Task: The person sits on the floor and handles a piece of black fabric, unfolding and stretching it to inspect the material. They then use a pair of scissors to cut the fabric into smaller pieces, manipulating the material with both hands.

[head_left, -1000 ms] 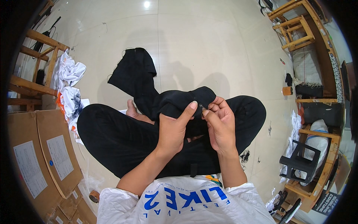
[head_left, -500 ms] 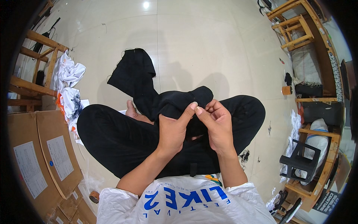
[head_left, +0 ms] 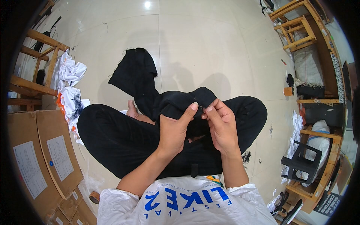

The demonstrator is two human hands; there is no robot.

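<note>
R hand [head_left: 222,126] shifted slightly rt, off L hand [head_left: 174,131]; both pinching blk cloth [head_left: 173,104], near e/o.

The left hand [head_left: 174,131] has its fingers hidden beneath the black cloth [head_left: 137,71]; 1 bright speck [head_left: 201,106] beside the right hand [head_left: 222,125] is too small to identify. The black trousers [head_left: 112,138] cover part of 1 bare foot [head_left: 133,112]. The lower edge cuts off the white shirt [head_left: 180,215], and the dark rim cuts the cardboard boxes [head_left: 22,127] at left
</note>
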